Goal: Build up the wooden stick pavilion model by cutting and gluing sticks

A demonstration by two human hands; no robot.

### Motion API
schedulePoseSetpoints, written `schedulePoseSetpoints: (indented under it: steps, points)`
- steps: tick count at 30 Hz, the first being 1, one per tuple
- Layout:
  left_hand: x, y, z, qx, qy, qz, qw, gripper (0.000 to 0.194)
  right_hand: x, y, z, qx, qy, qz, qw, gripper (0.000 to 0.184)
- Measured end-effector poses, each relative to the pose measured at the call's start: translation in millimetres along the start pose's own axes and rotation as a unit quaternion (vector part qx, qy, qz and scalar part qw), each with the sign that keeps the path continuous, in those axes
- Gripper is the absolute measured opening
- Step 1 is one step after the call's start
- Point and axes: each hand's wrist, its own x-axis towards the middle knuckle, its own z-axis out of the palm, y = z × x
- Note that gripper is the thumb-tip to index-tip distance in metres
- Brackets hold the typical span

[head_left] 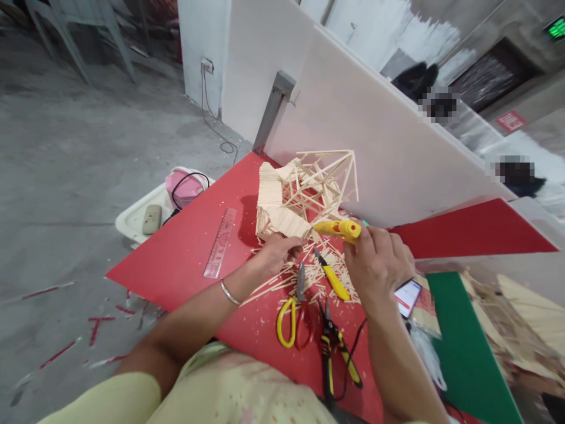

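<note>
A model built of thin wooden sticks (270, 191) stands on the red tabletop, with closely stacked sticks at its left and front and an open lattice (324, 176) at its right. My right hand (379, 262) grips a yellow hot glue gun (338, 228), whose tip is at the model's front right corner. Just under the model's front edge is my left hand (282, 252), fingers bent together. What they pinch, if anything, is hidden. Loose sticks (318, 271) lie heaped between the hands, and a yellow utility knife (336, 282) rests on them.
Scissors (289, 321) and black-and-yellow cutters (326, 347) lie nearest me. A clear ruler (219, 244) is at left. Beyond the table's left edge sits a white tray (128, 224) with a pink object (185, 185). A white partition (353, 147) rises behind; a phone (408, 296) lies right.
</note>
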Motion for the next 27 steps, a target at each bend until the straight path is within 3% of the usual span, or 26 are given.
schedulePoseSetpoints:
  steps: [10, 19, 27]
  points:
    - [-1.6, 2.4, 4.8, 0.005, 0.018, -0.007, 1.000, 0.022, -0.8, -1.6, 4.0, 0.026, 0.005, 0.017, 1.000, 0.025]
    - [-2.3, 4.0, 5.8, -0.004, 0.022, -0.011, 1.000, 0.021, 4.7, -4.6, -1.8, -0.005, 0.031, -0.009, 0.999, 0.028]
    - [-4.3, 6.2, 5.8, -0.016, 0.025, -0.025, 0.999, 0.021, 2.6, -4.2, 2.3, 0.021, 0.014, 0.005, 1.000, 0.029]
